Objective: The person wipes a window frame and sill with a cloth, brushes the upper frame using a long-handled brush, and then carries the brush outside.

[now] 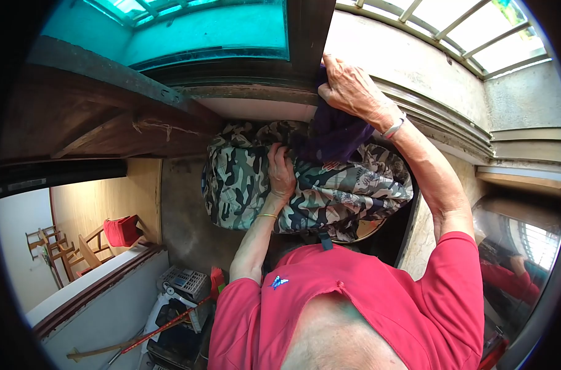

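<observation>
My right hand [356,92] is up at the window frame [308,46], its fingers closed on a dark purple cloth [336,132]. The cloth hangs from the hand down onto a bulky bundle covered in camouflage fabric [237,185]. On top of that bundle lies my left hand [282,174], fingers extended over the fabric and partly bent at the tips. Whether the left fingertips pinch any fabric cannot be made out. Behind the right hand runs the sliding window's sill track [428,114].
Teal-tinted window glass [212,31] is at upper left, and a barred window [459,31] at upper right. Dark wooden panelling [89,111] fills the left. Below it stand a low partition [102,293], a red-handled pole [163,330] and a grey-white appliance [172,308].
</observation>
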A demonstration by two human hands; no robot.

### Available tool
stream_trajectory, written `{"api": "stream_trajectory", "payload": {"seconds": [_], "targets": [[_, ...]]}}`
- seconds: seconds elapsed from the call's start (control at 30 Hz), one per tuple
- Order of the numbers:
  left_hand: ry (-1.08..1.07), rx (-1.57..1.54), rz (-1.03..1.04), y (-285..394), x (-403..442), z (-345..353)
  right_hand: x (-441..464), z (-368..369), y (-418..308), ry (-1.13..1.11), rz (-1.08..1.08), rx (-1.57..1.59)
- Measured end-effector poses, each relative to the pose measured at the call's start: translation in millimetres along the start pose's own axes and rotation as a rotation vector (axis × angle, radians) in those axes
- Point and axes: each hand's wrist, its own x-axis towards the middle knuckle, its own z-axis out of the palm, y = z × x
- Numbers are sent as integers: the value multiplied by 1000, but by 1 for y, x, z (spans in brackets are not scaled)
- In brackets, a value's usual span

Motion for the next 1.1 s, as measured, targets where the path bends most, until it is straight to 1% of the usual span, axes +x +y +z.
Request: {"api": "stream_trajectory", "payload": {"seconds": [0.03,0.07,0.23,0.3,0.37,0.4,0.47,0.53,0.57,0.63,0.7,0.77,0.83,0.87,0.9,0.97,1.03,1.1], "targets": [[5,23,11,-2,0,1,1,-1,0,-47,0,-55],[8,45,17,-4,-4,2,0,0,3,-2,-66,-49],[9,33,24,-4,-4,1,2,-2,12,-36,-50,-64],[22,45,44,-5,-1,2,-3,-9,19,-45,127,104],[1,-25,-24,-2,-4,1,-28,-19,15,179,124,307],[-1,-27,-32,-3,-5,1,-43,-21,13,190,118,332],[15,15,15,-5,-4,2,-63,-26,14,199,119,353],[10,10,16,-7,-4,2,-74,-28,14,250,233,210],[12,6,15,-7,-4,3,-76,-27,16,253,238,207],[5,3,8,-6,-4,3,-78,-24,19,251,66,7],[-2,1,-4,-5,-4,2,-86,-12,16,223,9,-130],[4,15,12,-5,-3,2,-80,-5,22,226,57,-109],[-8,8,-3,-7,-4,4,-63,9,16,226,64,3],[-16,2,-16,-8,-4,5,-53,19,3,307,-20,-45],[-22,-1,-9,-6,-4,5,-41,30,-13,350,-57,40],[-6,59,19,-1,0,3,-38,43,-26,463,68,149],[-3,56,15,1,1,4,-47,40,-33,513,-5,193],[-1,51,5,-2,-4,4,-63,40,-44,379,-222,325]]}}
